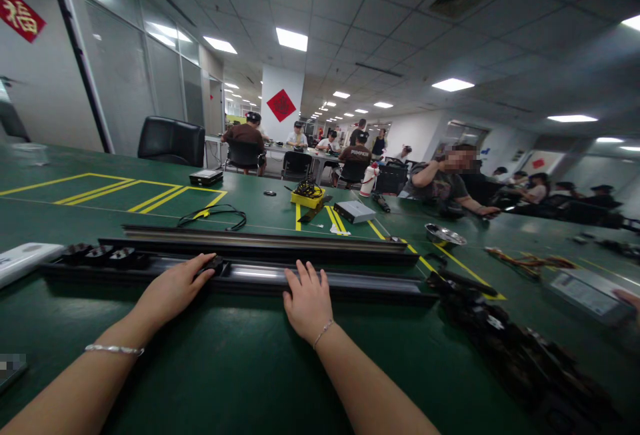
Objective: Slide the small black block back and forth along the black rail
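1. White object (30,258), cut off at the picture's border, on the left part of the green table (210,368), beside the left end of the near black rail (380,285).
2. Three dark modules (97,256) in a row toward that rail's left end, side by side along its channel. Seemingly the finished portion; cannot tell if fastened or merely laid in.
3. Left hand (175,288), palm down over the rail's middle, with thumb and forefinger around a small black piece (216,264). Cannot tell whether pinching or only touching. Apparently the part now being positioned.
4. Far black rail (310,246), just behind the near one, on the side toward the table's far edge and roughly parallel to that edge. No modules visible on it; probably not yet dealt with.
5. Right hand (307,305), palm down, with fingers spread and resting on the near rail, right of the small piece. Nothing visibly gripped; likely just steadying.
6. Right half of the near rail, with bright inner strip exposed and no modules along it. Probably the stretch left to fill.
7. Dark heap (530,355), from near the rail's right end toward the table's near right corner. Too blurred to identify; possibly further parts.
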Motion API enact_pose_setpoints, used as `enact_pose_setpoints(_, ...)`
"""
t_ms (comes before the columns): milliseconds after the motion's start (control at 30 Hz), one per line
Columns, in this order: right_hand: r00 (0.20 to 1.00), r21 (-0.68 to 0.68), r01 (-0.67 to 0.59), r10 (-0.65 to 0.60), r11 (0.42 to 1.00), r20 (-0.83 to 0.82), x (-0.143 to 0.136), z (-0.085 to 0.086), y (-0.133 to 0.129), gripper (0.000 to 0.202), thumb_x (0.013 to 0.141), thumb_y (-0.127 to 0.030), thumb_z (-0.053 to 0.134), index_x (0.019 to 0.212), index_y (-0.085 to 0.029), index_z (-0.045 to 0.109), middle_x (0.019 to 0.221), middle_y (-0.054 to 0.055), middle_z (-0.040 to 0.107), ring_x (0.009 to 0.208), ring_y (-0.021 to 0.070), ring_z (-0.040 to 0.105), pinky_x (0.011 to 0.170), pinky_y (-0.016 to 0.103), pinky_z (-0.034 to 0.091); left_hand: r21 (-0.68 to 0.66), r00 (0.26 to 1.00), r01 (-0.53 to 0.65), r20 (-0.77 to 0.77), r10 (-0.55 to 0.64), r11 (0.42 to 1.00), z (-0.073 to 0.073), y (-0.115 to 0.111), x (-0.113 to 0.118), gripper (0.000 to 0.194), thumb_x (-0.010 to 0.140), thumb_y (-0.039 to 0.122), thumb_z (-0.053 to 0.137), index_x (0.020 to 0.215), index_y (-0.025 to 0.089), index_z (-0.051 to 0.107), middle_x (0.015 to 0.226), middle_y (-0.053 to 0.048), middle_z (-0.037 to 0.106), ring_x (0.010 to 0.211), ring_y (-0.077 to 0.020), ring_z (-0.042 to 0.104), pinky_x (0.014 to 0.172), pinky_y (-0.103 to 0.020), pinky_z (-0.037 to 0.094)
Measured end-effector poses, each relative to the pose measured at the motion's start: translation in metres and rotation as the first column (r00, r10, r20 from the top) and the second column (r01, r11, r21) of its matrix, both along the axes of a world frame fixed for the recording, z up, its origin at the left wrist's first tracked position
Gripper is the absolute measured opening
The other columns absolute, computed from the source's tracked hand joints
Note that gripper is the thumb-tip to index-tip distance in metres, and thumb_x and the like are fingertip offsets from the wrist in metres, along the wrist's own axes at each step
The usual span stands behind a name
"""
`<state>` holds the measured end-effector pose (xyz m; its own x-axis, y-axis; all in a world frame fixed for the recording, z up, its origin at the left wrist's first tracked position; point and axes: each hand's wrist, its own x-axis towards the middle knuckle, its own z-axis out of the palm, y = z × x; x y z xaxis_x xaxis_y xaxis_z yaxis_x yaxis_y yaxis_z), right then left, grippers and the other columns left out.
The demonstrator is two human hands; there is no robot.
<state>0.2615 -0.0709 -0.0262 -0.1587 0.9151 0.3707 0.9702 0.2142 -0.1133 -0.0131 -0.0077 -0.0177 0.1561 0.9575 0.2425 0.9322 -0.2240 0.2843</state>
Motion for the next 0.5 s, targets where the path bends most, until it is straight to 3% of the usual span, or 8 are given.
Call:
enact_pose_setpoints(233,1.000,0.001,-0.002,0.002,1.000,-0.008,0.0004,0.0005,0.0000,0.045,0.086,-0.040,0.042,0.129,-0.031,0.042,0.143,0.003,0.033,0.131,0.0251,0.024,0.105,0.047,0.012,-0.023,1.000,-0.020,0.003,0.020,1.000,0.0048,-0.0060,0.0043,0.056,0.083,0.049,0.030,0.130,0.022,0.043,0.126,-0.008,0.056,0.111,-0.0270,0.055,0.091,-0.041,0.043)
enact_pose_setpoints(500,1.000,0.006,-0.004,0.005,1.000,-0.010,0.0006,-0.0008,0.0011,0.045,0.085,-0.040,0.042,0.129,-0.031,0.042,0.143,0.003,0.033,0.131,0.0246,0.024,0.105,0.047,0.012,0.020,1.000,0.004,0.004,-0.004,1.000,-0.0001,-0.0005,0.0013,0.056,0.083,0.050,0.030,0.128,0.022,0.045,0.126,-0.009,0.055,0.116,-0.0267,0.050,0.096,-0.042,0.039)
